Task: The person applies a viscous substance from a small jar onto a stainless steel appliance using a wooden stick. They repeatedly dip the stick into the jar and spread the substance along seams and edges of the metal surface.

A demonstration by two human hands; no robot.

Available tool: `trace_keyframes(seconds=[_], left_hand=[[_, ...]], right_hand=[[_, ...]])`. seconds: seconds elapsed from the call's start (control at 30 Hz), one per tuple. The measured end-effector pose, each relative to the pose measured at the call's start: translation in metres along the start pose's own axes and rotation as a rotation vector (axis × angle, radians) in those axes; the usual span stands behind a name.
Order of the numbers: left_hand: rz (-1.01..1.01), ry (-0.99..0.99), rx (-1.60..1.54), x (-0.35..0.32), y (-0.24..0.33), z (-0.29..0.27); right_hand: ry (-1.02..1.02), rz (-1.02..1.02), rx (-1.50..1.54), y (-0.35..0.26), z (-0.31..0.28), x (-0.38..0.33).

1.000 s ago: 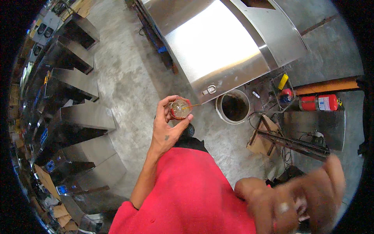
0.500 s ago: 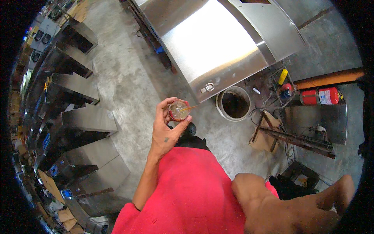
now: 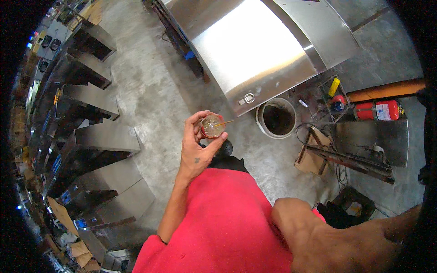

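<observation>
From our head view, metal boxes line the left of a grey concrete floor, and a large shiny metal panel sits at far right, beyond a bucket. Over mid-floor our left hand keeps a half-curled grip, fingers and thumb around a small round container, see-through with red edging and a thin stick slanting out right; we cannot tell the grip of our right arm, near right. At right, a red fire extinguisher bears a white label too small for us to read.
</observation>
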State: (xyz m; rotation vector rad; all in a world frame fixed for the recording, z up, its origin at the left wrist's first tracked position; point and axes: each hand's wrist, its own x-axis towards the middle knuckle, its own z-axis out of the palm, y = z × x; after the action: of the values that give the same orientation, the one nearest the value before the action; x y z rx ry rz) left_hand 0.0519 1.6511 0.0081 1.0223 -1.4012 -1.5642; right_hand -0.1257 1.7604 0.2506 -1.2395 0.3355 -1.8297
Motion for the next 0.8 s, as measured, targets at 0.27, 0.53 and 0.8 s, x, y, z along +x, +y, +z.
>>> trace_keyframes(seconds=[0.27, 0.53, 0.8], left_hand=[[0.046, 0.001, 0.032, -0.002, -0.011, 0.000], [-0.008, -0.005, 0.058, -0.005, -0.005, 0.001], [-0.027, 0.063, 0.039, -0.007, -0.010, -0.001]], right_hand=[[-0.051, 0.026, 0.013, 0.013, -0.002, 0.004], [-0.058, 0.078, -0.019, 0.022, -0.012, 0.007], [0.526, 0.557, -0.899, 0.139, -0.161, -0.063]])
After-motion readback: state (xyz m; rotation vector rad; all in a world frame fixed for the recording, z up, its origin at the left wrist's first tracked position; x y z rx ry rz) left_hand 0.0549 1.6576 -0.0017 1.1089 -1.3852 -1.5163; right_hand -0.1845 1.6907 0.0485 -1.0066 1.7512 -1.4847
